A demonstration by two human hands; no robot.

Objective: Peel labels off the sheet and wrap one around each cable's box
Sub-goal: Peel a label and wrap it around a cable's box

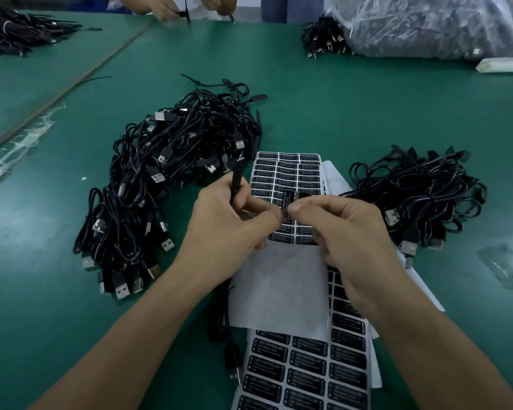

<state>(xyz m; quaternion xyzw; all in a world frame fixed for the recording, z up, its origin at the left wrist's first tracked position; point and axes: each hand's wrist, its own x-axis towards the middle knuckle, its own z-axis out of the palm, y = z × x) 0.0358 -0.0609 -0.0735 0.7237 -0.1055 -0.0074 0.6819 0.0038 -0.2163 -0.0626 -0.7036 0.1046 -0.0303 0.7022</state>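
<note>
Grips the slim black cable box in the left hand, fingers curled round it, upright over the label sheet; pinches a black label between thumb and forefinger of the right hand, close by the left thumb; cannot tell whether label touches box; works between the left cable heap and the right cable heap on the green table; has a second label sheet partly under the right forearm.

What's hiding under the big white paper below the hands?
More label sheets poke out from under the white paper, full of black stickers, and a black cable lies beside its left edge. How many sheets are stacked there is covered.
</note>
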